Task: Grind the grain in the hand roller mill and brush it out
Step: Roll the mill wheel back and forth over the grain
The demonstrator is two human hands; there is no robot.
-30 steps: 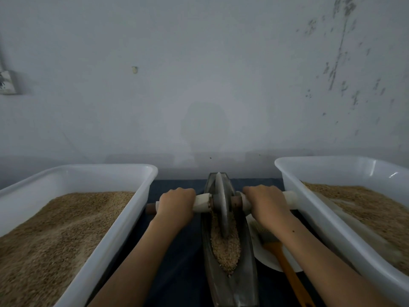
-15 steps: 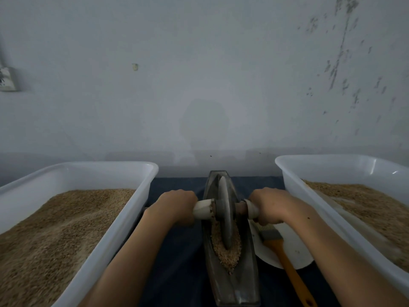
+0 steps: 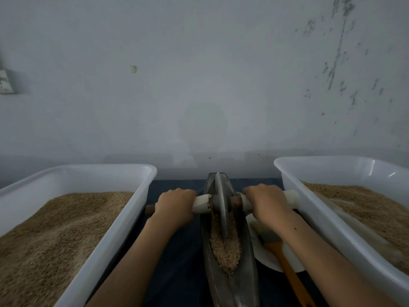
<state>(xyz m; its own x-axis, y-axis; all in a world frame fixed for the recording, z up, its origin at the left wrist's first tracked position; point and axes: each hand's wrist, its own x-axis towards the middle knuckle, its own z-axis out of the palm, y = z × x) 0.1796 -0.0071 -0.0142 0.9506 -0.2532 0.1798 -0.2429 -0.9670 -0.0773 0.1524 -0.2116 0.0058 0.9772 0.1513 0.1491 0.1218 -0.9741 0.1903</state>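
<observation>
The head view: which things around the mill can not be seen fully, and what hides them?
- brush: bristle end under the right hand and forearm; handle end cut by the bottom edge.
- white plate: partly behind the brush and forearm.
- roller handle: the left hand covers its middle.
- both tubs: outer parts cut by the frame edges.

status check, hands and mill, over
Left hand and right hand both grip the roller axle. Wheel sits in the trough on grain. Brush idle on plate, nothing blocking.
</observation>
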